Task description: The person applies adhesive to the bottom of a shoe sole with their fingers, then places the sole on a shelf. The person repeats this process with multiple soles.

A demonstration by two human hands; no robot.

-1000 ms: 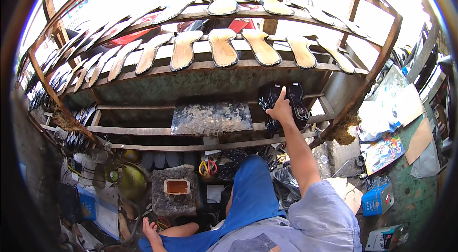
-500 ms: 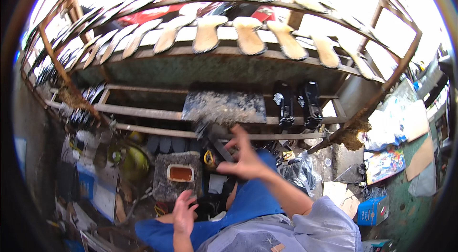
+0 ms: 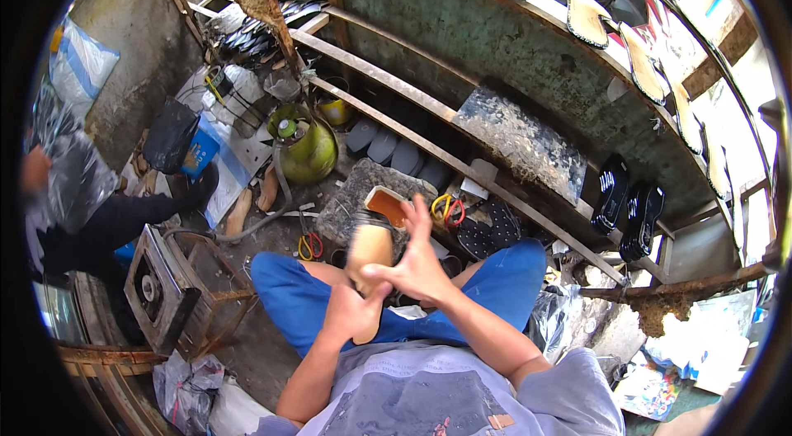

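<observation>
My left hand (image 3: 353, 314) is closed round the lower end of a tan, foot-shaped shoe last (image 3: 370, 250), held upright above my lap. Its top end is dark, and motion blurs it. Beside it, my right hand (image 3: 421, 267) is open with its fingers spread. The right thumb reaches across to the last and seems to touch it. Just beyond the hands, a pale tray (image 3: 386, 207) of orange-brown liquid rests on a rough stone block (image 3: 342, 203), partly covered by the last and my right fingers.
Scissors with red and yellow handles (image 3: 310, 246) lie left of the block. A green gas cylinder (image 3: 309, 147) stands farther back, near a metal stove (image 3: 169, 287). Black sandals (image 3: 639, 221) sit on the bench frame, and tan insoles (image 3: 586, 17) line the rack. At left, another person's dark-clothed leg (image 3: 124, 217) extends in.
The view has swung left. My left hand, empty before, now grips the shoe last. My right hand has come back from beside the bench toward it, fingers still spread.
</observation>
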